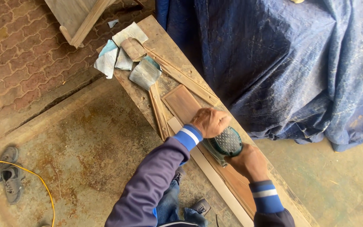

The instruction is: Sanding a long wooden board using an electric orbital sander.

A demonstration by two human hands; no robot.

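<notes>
Gripping a green power sander (pixel 225 145) from both ends, the person leans over a long wooden counter (pixel 164 42) that runs from the upper middle of the frame down to the lower right. The left hand (pixel 210 122) is clenched over the sander's front end, knuckles up; the right hand (pixel 248 162) is wrapped around its rear. The tool sits just right of the frame's centre, resting on a flat reddish-brown board (pixel 183 103) that lies along the counter.

The sander looks compact and hard-shelled, probably of moderate weight, with a perforated top that should give some grip; its rounded body suits a palm pressed on top and a second hold at the back, which is how it is taken now. The board appears thin, stiff and flat, likely to slide unless pressed down, and best lifted by its long edges. A pale wood strip (pixel 215 178) lies just beside it on the near side, and a narrow darker strip (pixel 159 113) angles off at its upper end.

Towards the upper left of the counter lie several curled, worn sheets of sandpaper (pixel 145 73), soft and light. A blue tarpaulin (pixel 295 63) covers something bulky on the right. On the concrete floor (pixel 89 143) at lower left are a pair of grey shoes (pixel 7 172) and a yellow cable (pixel 43 183).
</notes>
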